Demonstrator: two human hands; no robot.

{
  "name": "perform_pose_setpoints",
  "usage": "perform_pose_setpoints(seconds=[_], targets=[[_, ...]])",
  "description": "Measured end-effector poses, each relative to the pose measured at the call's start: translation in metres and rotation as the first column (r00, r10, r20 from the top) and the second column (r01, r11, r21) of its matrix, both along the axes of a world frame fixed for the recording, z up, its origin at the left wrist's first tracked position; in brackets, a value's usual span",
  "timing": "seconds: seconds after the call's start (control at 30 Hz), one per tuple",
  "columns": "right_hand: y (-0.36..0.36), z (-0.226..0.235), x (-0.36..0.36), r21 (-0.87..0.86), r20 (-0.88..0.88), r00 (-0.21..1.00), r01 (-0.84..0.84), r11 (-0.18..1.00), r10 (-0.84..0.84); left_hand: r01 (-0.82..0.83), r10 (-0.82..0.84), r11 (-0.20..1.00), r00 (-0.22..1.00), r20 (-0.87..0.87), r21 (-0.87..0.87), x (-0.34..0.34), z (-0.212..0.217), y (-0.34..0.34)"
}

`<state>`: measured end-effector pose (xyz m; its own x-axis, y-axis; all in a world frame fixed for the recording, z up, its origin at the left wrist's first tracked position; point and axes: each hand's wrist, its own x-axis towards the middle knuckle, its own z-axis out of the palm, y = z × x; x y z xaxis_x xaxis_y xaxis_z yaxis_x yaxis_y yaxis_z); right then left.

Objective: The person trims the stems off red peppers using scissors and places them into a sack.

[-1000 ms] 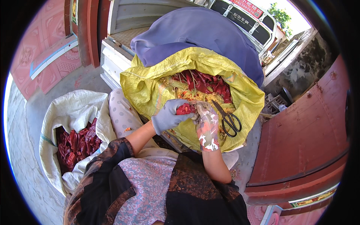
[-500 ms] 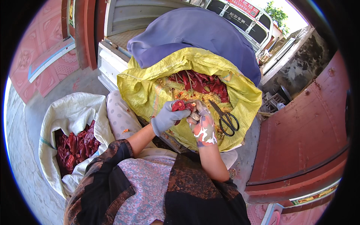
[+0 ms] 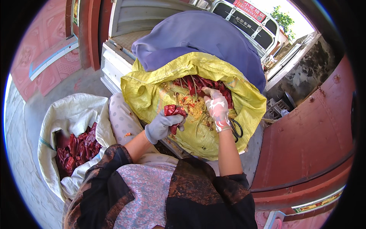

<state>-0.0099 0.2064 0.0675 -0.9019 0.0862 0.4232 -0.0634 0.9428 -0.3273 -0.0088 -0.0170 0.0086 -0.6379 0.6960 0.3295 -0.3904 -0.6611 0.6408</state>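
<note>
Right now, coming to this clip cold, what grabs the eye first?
The bright yellow sack in the middle, open and heaped with dried red chillies and pale seeds. Over it, the grey-gloved left hand grips a bunch of red chillies, while the right hand in a thin clear glove reaches into the heap. At lower left, a white sack holds more dark red chillies.

Gloved left hand point(image 3: 162, 126) grips red chilies point(image 3: 173, 112) over yellow sack point(image 3: 148, 91).

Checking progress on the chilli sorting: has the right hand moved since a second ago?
Yes. The right hand has left the left hand and reached forward, deeper into the yellow sack, past the scissors, onto the dried red chillies.
</note>
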Motion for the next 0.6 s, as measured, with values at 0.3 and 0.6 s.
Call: perform_pose_setpoints(seconds=[0.3, 0.6], targets=[[0.011, -0.002, -0.044, 0.270, -0.004, 0.998, 0.066, 0.961, -0.067, 0.076, -0.071, 0.993, 0.996, 0.059, -0.091, 0.001, 0.010, -0.010], [-0.008, 0.040, 0.020, -0.444, -0.071, 0.997, 0.005, 0.896, -0.041, 0.042, -0.039, 0.997, 0.998, 0.041, -0.063, -0.001, 0.021, -0.001]])
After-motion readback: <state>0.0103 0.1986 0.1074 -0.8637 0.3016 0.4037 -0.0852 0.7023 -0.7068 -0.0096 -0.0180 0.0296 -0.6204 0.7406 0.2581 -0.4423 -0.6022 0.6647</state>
